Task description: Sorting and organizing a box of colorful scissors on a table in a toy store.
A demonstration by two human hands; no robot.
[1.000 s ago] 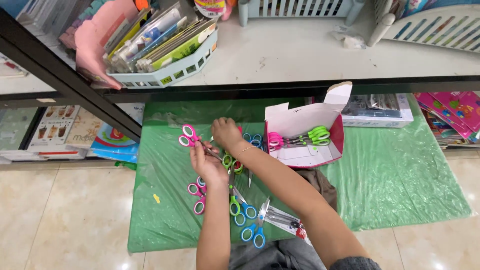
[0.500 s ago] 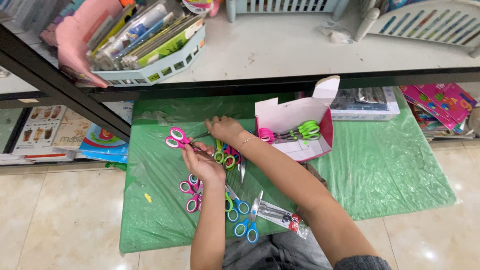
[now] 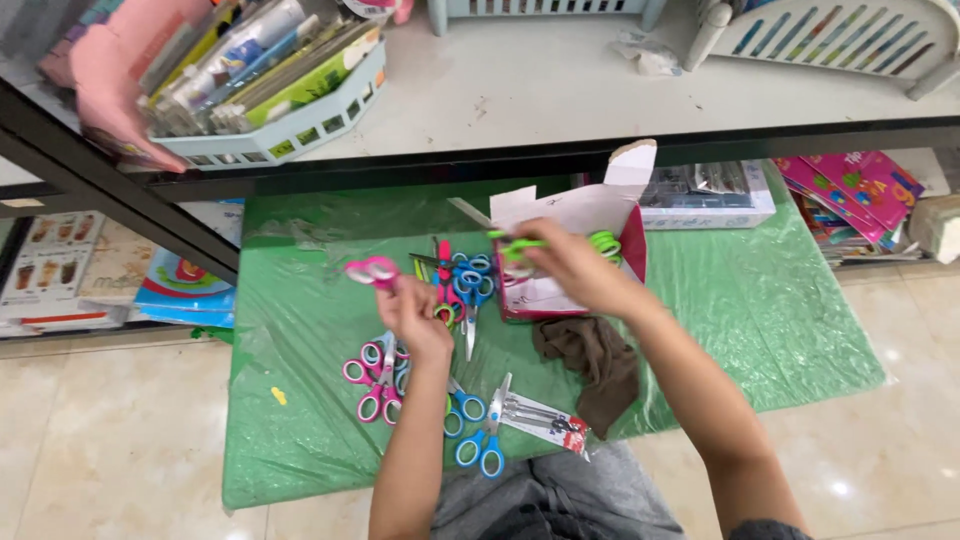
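1. Head view: the left hand (image 3: 415, 318) grips pink-handled scissors (image 3: 372, 270) by the blades, handles pointing up-left.
2. The right hand (image 3: 568, 265) holds green scissors (image 3: 520, 243) lying crosswise over the open pink box (image 3: 580, 250).
3. Loose scissors (image 3: 462, 285) litter the green sheet (image 3: 300, 330); a brown cloth (image 3: 590, 365) lies beside the box.

A pink-and-white open carton (image 3: 560, 255) stands on the green sheet (image 3: 780, 300) (flap up), a flat scissors pack (image 3: 545, 420) nearer.

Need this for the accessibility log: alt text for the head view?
Left hand lifts pink-handled scissors while right hand holds green-handled scissors at an open pink box. More scissors lie on a green sheet on the floor.
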